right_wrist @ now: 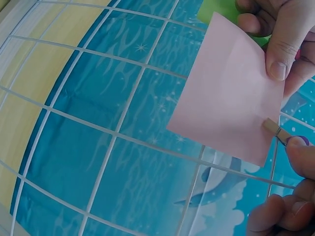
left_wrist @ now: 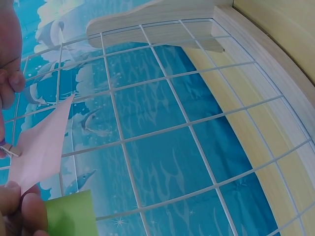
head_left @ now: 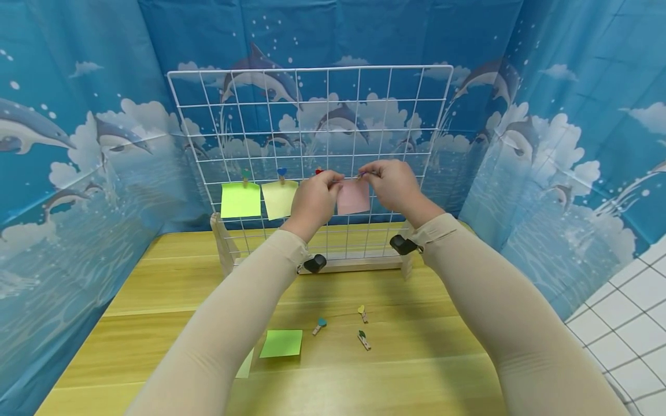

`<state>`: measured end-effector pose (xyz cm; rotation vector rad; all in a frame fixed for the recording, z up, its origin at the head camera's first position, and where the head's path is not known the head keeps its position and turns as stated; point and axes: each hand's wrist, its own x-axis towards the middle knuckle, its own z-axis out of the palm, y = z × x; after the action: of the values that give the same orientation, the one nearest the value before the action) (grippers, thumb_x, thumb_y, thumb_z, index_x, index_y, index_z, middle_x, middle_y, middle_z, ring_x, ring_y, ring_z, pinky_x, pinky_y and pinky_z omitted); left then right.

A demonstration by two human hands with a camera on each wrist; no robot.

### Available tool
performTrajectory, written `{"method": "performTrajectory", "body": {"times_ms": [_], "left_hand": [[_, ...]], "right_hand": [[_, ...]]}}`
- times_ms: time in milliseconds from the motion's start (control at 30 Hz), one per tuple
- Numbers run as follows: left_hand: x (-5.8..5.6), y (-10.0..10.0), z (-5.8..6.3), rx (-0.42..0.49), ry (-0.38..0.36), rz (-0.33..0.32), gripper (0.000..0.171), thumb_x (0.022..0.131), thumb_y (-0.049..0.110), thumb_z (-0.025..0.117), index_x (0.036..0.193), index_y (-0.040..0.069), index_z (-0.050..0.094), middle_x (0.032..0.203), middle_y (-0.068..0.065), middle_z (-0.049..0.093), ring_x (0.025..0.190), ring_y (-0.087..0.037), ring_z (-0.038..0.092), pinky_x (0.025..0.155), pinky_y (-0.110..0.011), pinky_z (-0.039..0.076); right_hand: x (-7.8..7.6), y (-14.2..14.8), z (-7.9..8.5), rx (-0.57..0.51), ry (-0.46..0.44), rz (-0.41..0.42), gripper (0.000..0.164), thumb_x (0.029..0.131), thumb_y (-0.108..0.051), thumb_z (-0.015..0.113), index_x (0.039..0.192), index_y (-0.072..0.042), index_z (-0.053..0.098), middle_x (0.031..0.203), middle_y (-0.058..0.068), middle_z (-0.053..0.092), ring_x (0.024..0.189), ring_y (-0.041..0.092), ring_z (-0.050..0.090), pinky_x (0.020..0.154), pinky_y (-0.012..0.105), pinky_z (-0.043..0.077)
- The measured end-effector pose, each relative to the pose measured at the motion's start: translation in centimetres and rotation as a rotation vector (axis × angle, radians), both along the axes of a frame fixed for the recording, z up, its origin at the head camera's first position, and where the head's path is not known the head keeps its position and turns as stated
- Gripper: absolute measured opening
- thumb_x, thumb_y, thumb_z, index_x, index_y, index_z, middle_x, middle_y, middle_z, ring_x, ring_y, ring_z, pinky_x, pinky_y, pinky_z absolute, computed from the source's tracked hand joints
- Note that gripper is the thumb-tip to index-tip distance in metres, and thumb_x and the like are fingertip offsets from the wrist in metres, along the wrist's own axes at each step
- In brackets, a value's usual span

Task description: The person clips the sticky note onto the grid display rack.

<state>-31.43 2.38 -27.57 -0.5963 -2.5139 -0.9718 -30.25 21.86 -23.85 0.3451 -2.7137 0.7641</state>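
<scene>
A pink sticky note (head_left: 354, 197) is up against the white wire grid (head_left: 340, 132). My left hand (head_left: 315, 199) pinches its upper left corner between thumb and fingers. At its top edge, toward the right, my right hand (head_left: 398, 185) pinches a small wooden clothespin (right_wrist: 276, 130) with a purple decoration. The clothespin's tip lies on the pink paper in the right wrist view. A green note (left_wrist: 74, 216) hangs beside the pink one, hidden in the head view by my left hand; a red-topped clothespin (head_left: 319, 171) shows above it.
On the grid's left hang a yellow-green note (head_left: 240, 200) and a pale yellow note (head_left: 280, 199), each clipped. A green note pad (head_left: 281, 344), a partly hidden pale note (head_left: 245, 366) and three clothespins (head_left: 363, 340) lie on the wooden table (head_left: 416, 358). Dolphin-print curtains surround it.
</scene>
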Motion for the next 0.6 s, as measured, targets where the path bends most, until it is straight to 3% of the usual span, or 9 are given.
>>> {"method": "performTrajectory", "body": {"times_ms": [267,600], "left_hand": [[-0.11,0.04,-0.1,-0.006,0.01,0.008,0.03,0.111,0.03,0.055,0.134,0.018,0.071,0.119,-0.002,0.078,0.071,-0.015,0.064,0.065,-0.03,0.049],[-0.07,0.09,-0.16,0.0,0.003,0.001,0.03,0.112,0.03,0.055,0.135,0.018,0.071,0.119,-0.003,0.078,0.069,-0.015,0.064,0.063,-0.03,0.049]], "right_hand": [[-0.03,-0.26,0.47,0.029,-0.049,-0.009,0.035,0.114,-0.025,0.048,0.141,-0.015,0.068,0.137,0.009,0.071,0.047,0.014,0.033,0.05,0.031,0.035],[0.12,-0.27,-0.08,0.018,-0.026,-0.001,0.038,0.114,-0.025,0.047,0.148,-0.017,0.063,0.137,0.009,0.072,0.044,0.015,0.033,0.047,0.03,0.034]]}}
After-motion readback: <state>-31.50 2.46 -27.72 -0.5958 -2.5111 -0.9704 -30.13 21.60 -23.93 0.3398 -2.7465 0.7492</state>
